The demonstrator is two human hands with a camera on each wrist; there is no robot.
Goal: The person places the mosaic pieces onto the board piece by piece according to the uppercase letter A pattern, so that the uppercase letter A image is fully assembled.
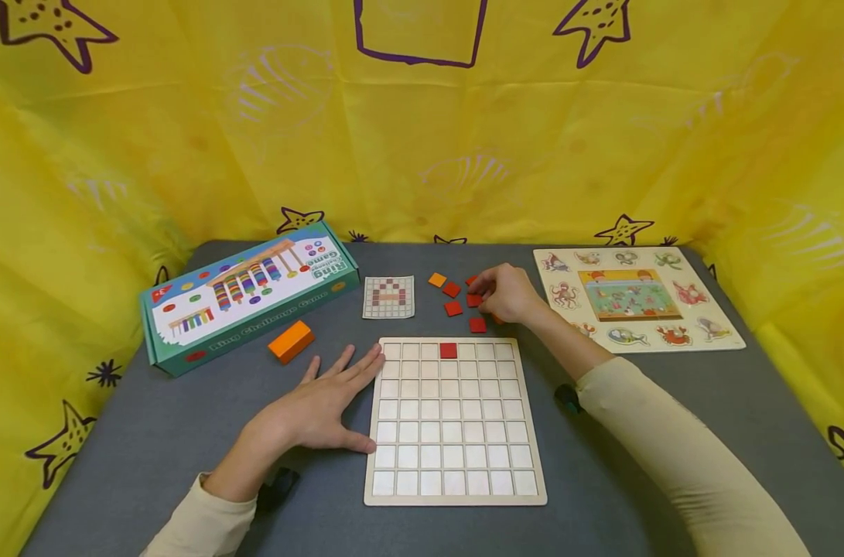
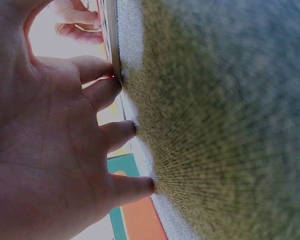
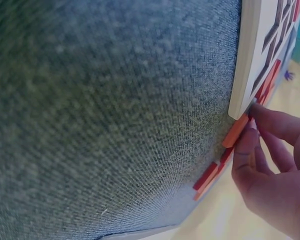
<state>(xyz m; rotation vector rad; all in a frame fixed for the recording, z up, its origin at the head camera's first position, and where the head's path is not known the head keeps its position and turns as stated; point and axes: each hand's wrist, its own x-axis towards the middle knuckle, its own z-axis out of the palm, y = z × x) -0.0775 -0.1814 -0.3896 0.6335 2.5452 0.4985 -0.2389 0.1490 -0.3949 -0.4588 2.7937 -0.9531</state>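
A pale wooden grid board (image 1: 452,410) lies in the middle of the table, with one red square tile (image 1: 449,350) in its top row. My left hand (image 1: 320,410) is spread beside it, the thumb and a finger touching its left edge; in the left wrist view, the fingertips (image 2: 145,185) press on the table. Beyond the board's top right corner, my right hand (image 1: 508,294) pinches a red tile (image 1: 473,300) among loose tiles. Several red tiles (image 1: 452,309) and an orange tile (image 1: 437,279) lie near it. The right fingers partly hide the pinched tile.
A small pattern card (image 1: 388,298) lies behind the board. To the left are a green Ring Challenge Game box (image 1: 247,294) and an orange block (image 1: 292,342). A sea-animal puzzle board (image 1: 714,329) lies on the right. Yellow patterned cloth (image 1: 422,155) hangs behind the grey table.
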